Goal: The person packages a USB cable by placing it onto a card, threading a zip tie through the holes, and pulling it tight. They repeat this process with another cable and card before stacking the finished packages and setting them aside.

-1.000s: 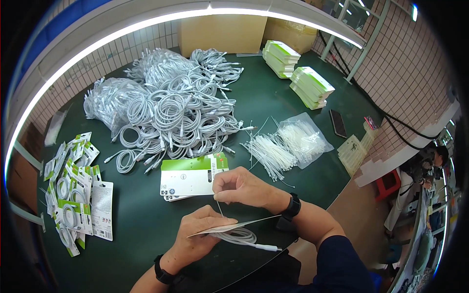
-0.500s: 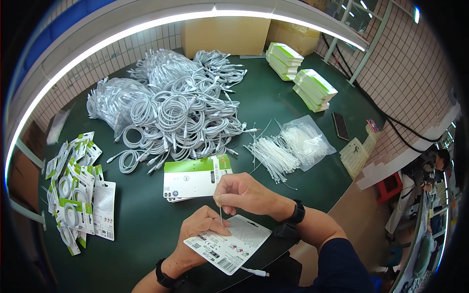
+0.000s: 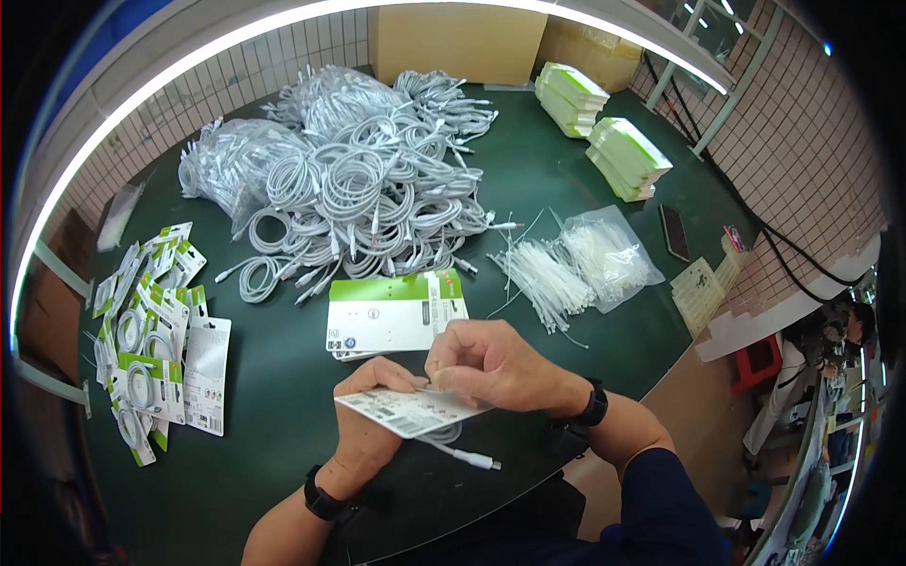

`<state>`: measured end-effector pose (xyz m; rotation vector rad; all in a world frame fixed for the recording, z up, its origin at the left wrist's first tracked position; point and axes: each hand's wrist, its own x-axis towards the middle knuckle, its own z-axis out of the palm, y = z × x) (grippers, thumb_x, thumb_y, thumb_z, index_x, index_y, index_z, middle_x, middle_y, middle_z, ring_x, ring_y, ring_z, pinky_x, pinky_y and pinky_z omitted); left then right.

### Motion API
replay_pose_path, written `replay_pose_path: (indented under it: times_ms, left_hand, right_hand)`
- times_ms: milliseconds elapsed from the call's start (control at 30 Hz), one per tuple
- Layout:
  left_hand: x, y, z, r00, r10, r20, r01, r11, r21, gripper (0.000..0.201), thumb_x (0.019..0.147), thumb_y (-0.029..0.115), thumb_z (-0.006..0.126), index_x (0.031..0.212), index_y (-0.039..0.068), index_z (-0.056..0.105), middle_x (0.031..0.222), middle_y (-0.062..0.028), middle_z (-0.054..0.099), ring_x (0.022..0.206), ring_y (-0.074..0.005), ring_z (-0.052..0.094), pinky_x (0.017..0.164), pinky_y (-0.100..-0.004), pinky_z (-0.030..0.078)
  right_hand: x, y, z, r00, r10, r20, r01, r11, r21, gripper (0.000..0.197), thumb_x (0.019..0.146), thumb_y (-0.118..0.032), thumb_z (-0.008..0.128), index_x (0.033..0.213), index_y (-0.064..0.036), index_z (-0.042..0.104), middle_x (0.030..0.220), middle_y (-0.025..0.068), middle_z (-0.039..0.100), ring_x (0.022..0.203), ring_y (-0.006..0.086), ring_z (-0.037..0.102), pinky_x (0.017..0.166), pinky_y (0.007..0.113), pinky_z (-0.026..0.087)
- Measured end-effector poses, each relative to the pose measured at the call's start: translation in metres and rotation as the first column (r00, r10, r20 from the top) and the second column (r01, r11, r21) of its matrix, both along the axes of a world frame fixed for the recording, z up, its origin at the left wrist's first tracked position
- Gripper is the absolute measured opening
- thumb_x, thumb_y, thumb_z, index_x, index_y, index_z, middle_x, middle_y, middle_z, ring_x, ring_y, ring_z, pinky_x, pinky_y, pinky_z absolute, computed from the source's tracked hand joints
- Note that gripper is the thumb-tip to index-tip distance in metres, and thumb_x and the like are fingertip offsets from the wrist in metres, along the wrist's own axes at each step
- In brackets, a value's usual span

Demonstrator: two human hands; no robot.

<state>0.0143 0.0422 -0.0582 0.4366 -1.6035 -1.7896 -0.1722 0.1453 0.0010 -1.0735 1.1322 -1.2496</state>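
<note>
My left hand (image 3: 371, 415) grips a white printed packaging card (image 3: 406, 413) by its left edge and tilts it nearly level above the front of the table. From beneath the card hangs a coiled white cable, its plug (image 3: 479, 460) pointing right. Closed in a pinch, my right hand (image 3: 500, 366) works at the card's upper face, against the left fingertips. A thin white cable tie is between its fingers, mostly hidden now. Just beyond lies a small stack of green-and-white cards (image 3: 387, 316). Loose white cable ties (image 3: 543, 285) lie to the right of it.
Coiled cables (image 3: 363, 184) form a big heap at the back. Carded cables (image 3: 151, 387) pile up at left. A bag of ties (image 3: 609, 259), a phone (image 3: 674, 233) and card stacks (image 3: 628, 160) lie right. Another person (image 3: 802, 368) sits farther right.
The card has tipped flatter, and the cable beneath shows more. My right hand has come down from above the card to its surface. The whole view has shifted slightly.
</note>
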Motion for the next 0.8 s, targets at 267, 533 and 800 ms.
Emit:
replay_pose_path:
  times_ms: [267,533,800]
  left_hand:
    - [-0.01,0.0,0.036,0.999,0.004,0.035,-0.018,0.917,0.398,0.027,0.094,0.0,0.067,0.121,-0.005,0.066,0.109,-0.0127,0.073,0.095,-0.0211,0.072,0.081,-0.0315,0.061]
    - [-0.007,-0.001,0.046,0.996,0.081,-0.028,-0.051,0.828,0.558,0.037,0.096,0.003,0.068,0.131,-0.005,0.058,0.122,-0.0141,0.067,0.104,-0.0192,0.069,0.087,-0.0339,0.063]
    - [0.002,-0.022,0.043,0.973,0.229,-0.016,-0.223,0.959,0.175,0.05,0.093,0.009,0.075,0.136,-0.006,0.055,0.125,-0.0134,0.065,0.113,-0.0208,0.065,0.1,-0.0386,0.054]
  right_hand:
    - [-0.039,-0.019,0.004,0.979,-0.2,0.048,0.205,0.966,-0.158,0.02,0.1,-0.013,0.066,0.114,0.0005,0.06,0.105,0.0064,0.069,0.094,0.0107,0.065,0.086,0.023,0.051]
    - [-0.034,-0.016,0.001,0.789,-0.347,-0.508,0.254,0.936,-0.244,0.033,0.095,-0.012,0.072,0.124,0.0018,0.066,0.108,0.0071,0.073,0.094,0.0092,0.067,0.082,0.025,0.055]
    - [-0.039,-0.016,0.001,0.859,-0.38,-0.343,0.314,0.921,-0.232,0.027,0.091,-0.01,0.075,0.116,-0.0003,0.073,0.102,0.0039,0.074,0.086,0.0088,0.068,0.078,0.025,0.055]
